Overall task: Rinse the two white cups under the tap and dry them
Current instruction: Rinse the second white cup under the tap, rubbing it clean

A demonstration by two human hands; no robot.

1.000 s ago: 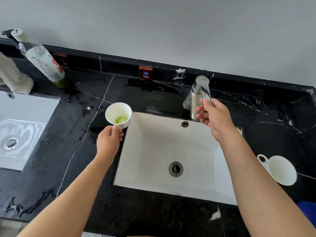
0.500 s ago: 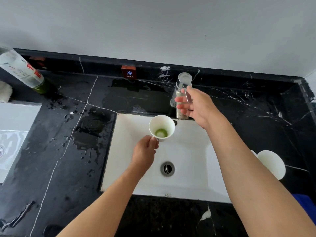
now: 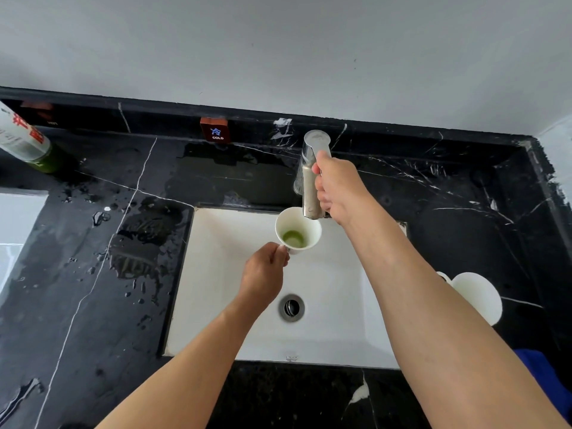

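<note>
My left hand (image 3: 264, 274) grips the handle of a white cup (image 3: 298, 230) with green liquid in its bottom. I hold it upright over the white sink (image 3: 223, 274), its rim just under the spout of the steel tap (image 3: 311, 178). My right hand (image 3: 339, 187) is wrapped around the tap's lever. No water stream is visible. A second white cup (image 3: 478, 295) lies on its side on the black counter to the right of the sink, partly hidden by my right forearm.
The black marble counter (image 3: 93, 305) is wet with puddles left of the sink. A bottle with a green base (image 3: 28, 144) stands at the far left. A red COLD tag (image 3: 215, 130) sits on the back ledge. Something blue (image 3: 538, 376) lies at the lower right.
My left hand has carried the cup from over the counter's left side to under the tap's spout. My right hand has closed more firmly around the tap lever.
</note>
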